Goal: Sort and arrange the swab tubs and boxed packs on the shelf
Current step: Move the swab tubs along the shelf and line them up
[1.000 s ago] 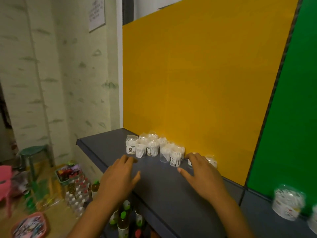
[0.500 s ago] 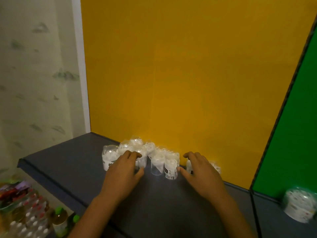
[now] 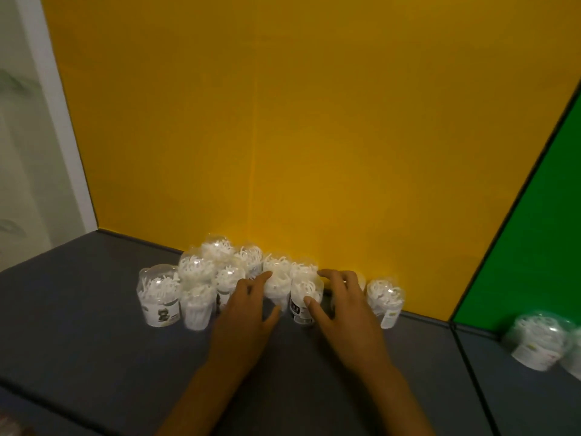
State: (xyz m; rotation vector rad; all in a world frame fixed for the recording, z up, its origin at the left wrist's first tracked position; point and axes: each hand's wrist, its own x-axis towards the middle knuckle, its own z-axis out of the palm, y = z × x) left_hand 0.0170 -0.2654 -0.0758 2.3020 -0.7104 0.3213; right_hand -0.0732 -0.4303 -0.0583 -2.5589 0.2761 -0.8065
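Observation:
Several clear swab tubs (image 3: 195, 272) stand clustered on the dark grey shelf (image 3: 78, 325) against the yellow back panel. My left hand (image 3: 245, 313) rests with spread fingers against a tub in the middle of the cluster (image 3: 278, 286), fingertips touching it. My right hand (image 3: 342, 309) lies just to the right, its thumb on a labelled tub (image 3: 303, 297) and its fingers reaching behind it. One tub (image 3: 385, 302) stands alone to the right of that hand. Neither hand has closed around a tub. No boxed packs are in view.
The yellow panel (image 3: 314, 136) backs this shelf section and a green panel (image 3: 534, 262) backs the one to the right, where a wider tub (image 3: 537, 339) stands. A seam (image 3: 465, 350) divides the two shelf sections. A pale wall lies to the left.
Both hands have moved forward toward the cluster and closer together; the left has shifted right onto a middle tub. The view has come closer to the shelf.

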